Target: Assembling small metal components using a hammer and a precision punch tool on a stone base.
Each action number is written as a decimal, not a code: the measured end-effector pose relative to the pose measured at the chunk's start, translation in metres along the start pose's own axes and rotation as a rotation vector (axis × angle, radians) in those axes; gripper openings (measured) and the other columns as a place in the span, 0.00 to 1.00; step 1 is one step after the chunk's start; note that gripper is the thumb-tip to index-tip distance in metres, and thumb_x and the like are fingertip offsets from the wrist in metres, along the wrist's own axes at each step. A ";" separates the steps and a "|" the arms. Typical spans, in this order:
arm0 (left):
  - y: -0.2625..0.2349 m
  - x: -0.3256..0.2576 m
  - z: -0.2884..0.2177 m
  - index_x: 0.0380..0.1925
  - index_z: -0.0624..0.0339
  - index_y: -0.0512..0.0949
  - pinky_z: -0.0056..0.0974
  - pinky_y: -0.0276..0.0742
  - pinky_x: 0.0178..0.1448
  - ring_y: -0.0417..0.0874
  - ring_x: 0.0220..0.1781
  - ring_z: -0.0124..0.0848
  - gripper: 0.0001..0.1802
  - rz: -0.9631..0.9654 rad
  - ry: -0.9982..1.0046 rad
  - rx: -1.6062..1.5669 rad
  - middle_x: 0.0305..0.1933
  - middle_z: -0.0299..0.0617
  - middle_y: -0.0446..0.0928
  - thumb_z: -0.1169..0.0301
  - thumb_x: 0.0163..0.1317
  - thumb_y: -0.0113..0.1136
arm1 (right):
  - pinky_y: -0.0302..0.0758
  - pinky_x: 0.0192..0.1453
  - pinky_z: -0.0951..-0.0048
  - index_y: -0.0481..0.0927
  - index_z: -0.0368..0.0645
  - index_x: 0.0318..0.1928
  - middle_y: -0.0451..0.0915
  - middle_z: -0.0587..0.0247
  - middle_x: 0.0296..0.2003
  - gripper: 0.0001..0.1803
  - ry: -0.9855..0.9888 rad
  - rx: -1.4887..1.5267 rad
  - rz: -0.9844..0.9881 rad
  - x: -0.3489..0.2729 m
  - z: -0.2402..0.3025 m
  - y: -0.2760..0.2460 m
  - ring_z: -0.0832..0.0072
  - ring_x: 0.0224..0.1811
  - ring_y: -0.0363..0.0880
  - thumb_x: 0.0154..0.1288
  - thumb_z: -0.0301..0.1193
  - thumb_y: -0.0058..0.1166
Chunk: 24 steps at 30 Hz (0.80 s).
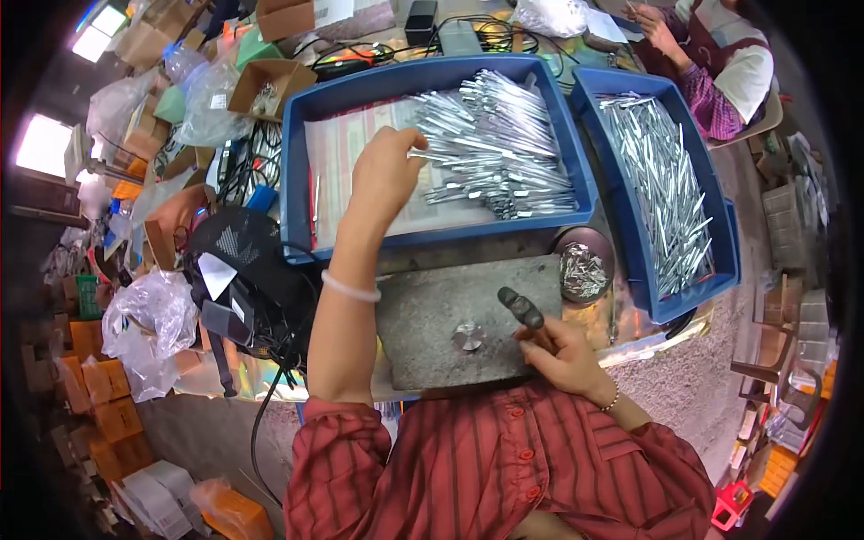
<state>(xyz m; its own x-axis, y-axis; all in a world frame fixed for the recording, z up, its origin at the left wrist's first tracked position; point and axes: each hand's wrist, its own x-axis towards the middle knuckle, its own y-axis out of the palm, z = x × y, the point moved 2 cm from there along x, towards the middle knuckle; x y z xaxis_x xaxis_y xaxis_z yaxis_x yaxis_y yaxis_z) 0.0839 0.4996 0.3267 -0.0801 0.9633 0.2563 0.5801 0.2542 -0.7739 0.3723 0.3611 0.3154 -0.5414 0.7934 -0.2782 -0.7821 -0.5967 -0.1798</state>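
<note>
My left hand (385,171) reaches into the near blue tray (297,180) and pinches a thin silver metal rod (432,155) at the edge of a heap of like rods (499,144). My right hand (558,353) rests at the front right of a grey stone slab (423,315), closed around the handle of a small dark-headed hammer (520,307). A small round metal disc (468,337) sits on the slab just left of the hammer.
A second blue tray (724,252) full of silver rods stands to the right. A round bowl (583,268) of small metal bits sits between the trays. Cardboard boxes, plastic bags and cables crowd the left. Another person (711,63) works at the far right.
</note>
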 end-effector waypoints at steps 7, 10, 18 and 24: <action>0.043 0.035 0.031 0.28 0.58 0.77 0.45 0.72 0.44 0.75 0.40 0.47 0.07 0.312 0.029 0.179 0.33 0.49 0.73 0.75 0.45 0.59 | 0.59 0.24 0.79 0.77 0.38 0.36 0.65 0.71 0.17 0.07 -0.174 -0.038 0.038 0.002 0.007 -0.010 0.84 0.19 0.62 0.56 0.26 0.55; 0.045 0.033 0.032 0.28 0.61 0.75 0.43 0.71 0.42 0.75 0.38 0.47 0.08 0.367 0.084 0.243 0.32 0.50 0.73 0.74 0.46 0.61 | 0.61 0.24 0.77 0.76 0.37 0.36 0.67 0.67 0.17 0.08 -0.206 -0.039 0.036 0.001 0.006 -0.013 0.81 0.18 0.64 0.55 0.27 0.56; 0.036 0.025 0.022 0.31 0.64 0.73 0.46 0.71 0.42 0.76 0.40 0.49 0.10 0.369 0.097 0.157 0.33 0.52 0.75 0.72 0.49 0.59 | 0.66 0.25 0.72 0.75 0.37 0.37 0.70 0.59 0.19 0.10 -0.187 -0.113 0.044 0.001 0.011 -0.010 0.73 0.20 0.70 0.56 0.29 0.56; 0.042 0.024 0.011 0.27 0.63 0.74 0.44 0.72 0.42 0.77 0.37 0.48 0.07 0.325 0.318 0.271 0.29 0.51 0.75 0.71 0.51 0.55 | 0.67 0.25 0.71 0.75 0.37 0.36 0.72 0.56 0.19 0.10 -0.212 -0.148 0.015 0.000 0.009 -0.006 0.69 0.20 0.72 0.55 0.29 0.55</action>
<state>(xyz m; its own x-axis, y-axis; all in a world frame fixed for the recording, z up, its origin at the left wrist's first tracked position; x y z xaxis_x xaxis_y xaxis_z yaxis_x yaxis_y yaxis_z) 0.0972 0.5346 0.2944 0.3432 0.9329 0.1086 0.3005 0.0005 -0.9538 0.3738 0.3661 0.3254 -0.6173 0.7826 -0.0807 -0.7282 -0.6072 -0.3177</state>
